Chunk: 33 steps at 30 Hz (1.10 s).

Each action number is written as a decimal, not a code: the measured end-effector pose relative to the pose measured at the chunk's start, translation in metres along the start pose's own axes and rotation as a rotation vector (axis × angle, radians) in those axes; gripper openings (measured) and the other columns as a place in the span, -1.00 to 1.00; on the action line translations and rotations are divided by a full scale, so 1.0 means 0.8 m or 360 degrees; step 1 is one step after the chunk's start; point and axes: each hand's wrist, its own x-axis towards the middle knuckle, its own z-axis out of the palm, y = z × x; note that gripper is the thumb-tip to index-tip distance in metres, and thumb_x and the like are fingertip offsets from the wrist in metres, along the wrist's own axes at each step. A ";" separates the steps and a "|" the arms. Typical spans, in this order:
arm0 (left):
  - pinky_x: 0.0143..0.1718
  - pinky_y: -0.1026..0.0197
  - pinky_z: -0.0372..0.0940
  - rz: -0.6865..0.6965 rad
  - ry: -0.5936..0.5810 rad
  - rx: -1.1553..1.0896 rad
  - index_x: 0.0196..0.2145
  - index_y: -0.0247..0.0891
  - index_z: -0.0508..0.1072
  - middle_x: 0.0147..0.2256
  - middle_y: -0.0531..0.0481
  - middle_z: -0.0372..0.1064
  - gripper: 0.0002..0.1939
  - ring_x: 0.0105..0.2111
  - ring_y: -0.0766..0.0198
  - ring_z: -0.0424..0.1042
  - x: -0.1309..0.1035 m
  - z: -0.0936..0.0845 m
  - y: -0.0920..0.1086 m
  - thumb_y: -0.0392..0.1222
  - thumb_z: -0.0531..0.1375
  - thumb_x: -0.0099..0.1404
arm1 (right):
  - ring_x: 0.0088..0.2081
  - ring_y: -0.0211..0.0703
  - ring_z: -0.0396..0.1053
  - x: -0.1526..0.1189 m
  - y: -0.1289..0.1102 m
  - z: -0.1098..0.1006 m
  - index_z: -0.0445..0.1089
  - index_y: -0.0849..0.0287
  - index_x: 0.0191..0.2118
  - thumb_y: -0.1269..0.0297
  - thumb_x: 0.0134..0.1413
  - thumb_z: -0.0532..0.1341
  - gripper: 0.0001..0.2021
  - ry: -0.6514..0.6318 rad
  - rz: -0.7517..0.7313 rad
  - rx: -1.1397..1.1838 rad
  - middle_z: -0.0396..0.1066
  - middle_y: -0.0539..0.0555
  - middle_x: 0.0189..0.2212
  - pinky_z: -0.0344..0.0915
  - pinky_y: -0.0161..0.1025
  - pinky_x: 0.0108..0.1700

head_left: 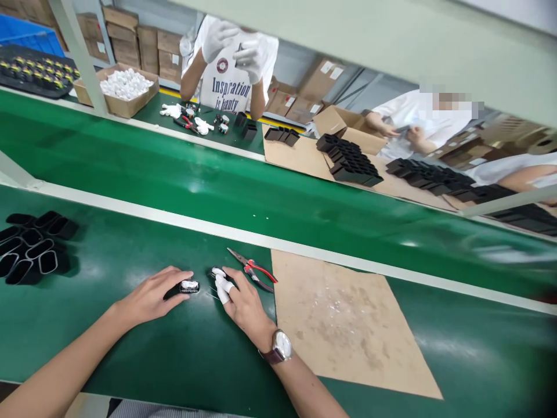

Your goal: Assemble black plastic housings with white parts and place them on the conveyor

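Observation:
My left hand [150,295] curls its thumb and fingers around a small black oval casing [190,287] with white material in its end. To the right, my right hand [246,305] wears white finger covers [223,288] and pinches a similar black piece [213,271], partly hidden by the fingers. The two pieces are apart. Thin light slivers [212,292] show by the right fingertips, too small to name. Just beyond the right hand lie long-nose pliers [250,267] with red and black handles.
A stained cardboard sheet [304,354] lies on the green table [174,360] at right; several hollow black casings [41,249] stand at left. Past a pale rail [174,219] runs a green belt [195,180]. Two co-workers [230,64] handle parts opposite, and another arm shows far right.

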 end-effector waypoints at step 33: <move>-0.10 -0.06 0.50 0.0492 0.0870 0.0051 0.28 -0.20 0.32 -0.05 -0.25 0.50 -0.40 -0.12 -0.01 0.55 0.018 -0.009 0.079 -0.26 0.37 0.33 | -0.06 0.17 0.59 0.032 -0.159 -0.002 0.53 0.07 0.02 -0.07 0.22 0.35 -0.61 0.0103 0.1048 0.2366 0.61 0.16 -0.11 0.53 0.18 0.05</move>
